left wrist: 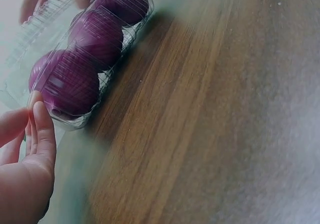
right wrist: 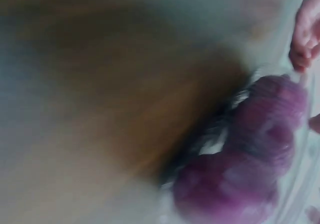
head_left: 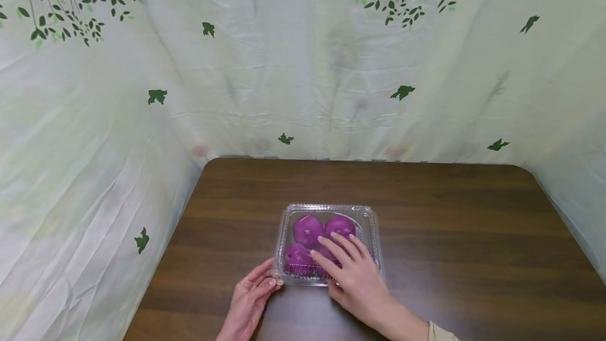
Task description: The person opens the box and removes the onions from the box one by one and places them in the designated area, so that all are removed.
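Onions (head_left: 308, 230) sit in a clear plastic box (head_left: 331, 208) on a wooden table (head_left: 473, 236), its near left corner pinched by a person's left hand (head_left: 251, 297); the right hand (head_left: 352, 272) extends its fingers over the top. The step appears to be steadying the box; the next move likely calls for a firm corner hold. Count: 1 box, 1 table, 2 hands, at least 5 onions.

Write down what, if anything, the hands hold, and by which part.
A clear rectangular plastic container of round purple onion-like things: the left hand pinches its near left corner; the right hand lies spread over its top.
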Action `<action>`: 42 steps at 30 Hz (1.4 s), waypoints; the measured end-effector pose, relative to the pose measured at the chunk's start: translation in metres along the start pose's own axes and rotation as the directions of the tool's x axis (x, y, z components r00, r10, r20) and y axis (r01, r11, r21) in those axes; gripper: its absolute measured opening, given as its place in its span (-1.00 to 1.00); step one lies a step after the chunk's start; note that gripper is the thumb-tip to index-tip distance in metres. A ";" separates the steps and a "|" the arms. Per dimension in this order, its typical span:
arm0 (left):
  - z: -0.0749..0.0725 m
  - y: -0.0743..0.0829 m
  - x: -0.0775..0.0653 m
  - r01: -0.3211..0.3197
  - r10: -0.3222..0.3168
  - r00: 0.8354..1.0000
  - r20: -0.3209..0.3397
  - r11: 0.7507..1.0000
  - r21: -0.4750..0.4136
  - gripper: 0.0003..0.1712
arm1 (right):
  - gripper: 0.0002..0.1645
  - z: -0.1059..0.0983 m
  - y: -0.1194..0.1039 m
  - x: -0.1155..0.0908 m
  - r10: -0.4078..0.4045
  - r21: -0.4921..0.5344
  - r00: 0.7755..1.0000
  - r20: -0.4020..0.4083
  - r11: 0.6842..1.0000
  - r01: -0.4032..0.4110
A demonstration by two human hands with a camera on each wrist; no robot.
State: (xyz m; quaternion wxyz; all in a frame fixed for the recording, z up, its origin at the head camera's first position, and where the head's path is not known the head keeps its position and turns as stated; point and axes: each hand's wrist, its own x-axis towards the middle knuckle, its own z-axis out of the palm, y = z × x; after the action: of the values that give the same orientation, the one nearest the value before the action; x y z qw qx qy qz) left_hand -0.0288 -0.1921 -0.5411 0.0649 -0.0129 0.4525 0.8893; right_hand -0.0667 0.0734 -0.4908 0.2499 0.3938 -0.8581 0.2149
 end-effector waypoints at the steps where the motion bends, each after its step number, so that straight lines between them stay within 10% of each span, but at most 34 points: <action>1: 0.000 0.000 0.000 0.000 0.000 1.000 0.002 1.000 -0.004 -0.47 | -0.11 -0.002 0.003 -0.005 0.026 -0.012 1.000 -0.015 1.000 -0.026; 16: 0.003 0.001 0.001 0.001 -0.001 1.000 -0.005 1.000 0.013 -0.49 | -0.18 -0.010 0.026 -0.040 0.215 0.032 0.976 -0.043 0.976 -0.214; 23: 0.012 0.011 0.005 0.020 0.008 0.997 -0.079 0.938 0.347 -0.32 | -0.22 -0.012 0.031 -0.042 0.164 0.033 0.984 -0.068 0.986 -0.162; 29: 0.012 0.016 0.012 -0.102 0.071 0.995 0.074 0.723 0.684 -0.20 | -0.29 -0.013 0.032 -0.042 0.147 0.036 0.986 -0.080 0.989 -0.144; 37: 0.012 0.022 0.021 -0.210 0.032 0.978 0.208 0.198 0.958 -0.07 | -0.37 -0.013 0.035 -0.043 0.138 0.047 0.988 -0.075 0.990 -0.135; 42: 0.021 0.021 0.030 -0.218 0.026 0.976 0.218 0.007 0.976 0.10 | -0.38 -0.013 0.036 -0.043 0.138 0.054 0.989 -0.058 0.989 -0.135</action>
State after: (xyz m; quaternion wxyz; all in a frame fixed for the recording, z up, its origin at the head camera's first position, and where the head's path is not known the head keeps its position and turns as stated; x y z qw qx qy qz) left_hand -0.0607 -0.1841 -0.5140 0.0088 0.1366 0.9382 0.3179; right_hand -0.0676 0.1270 -0.5121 0.2509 0.3335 -0.8693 0.2648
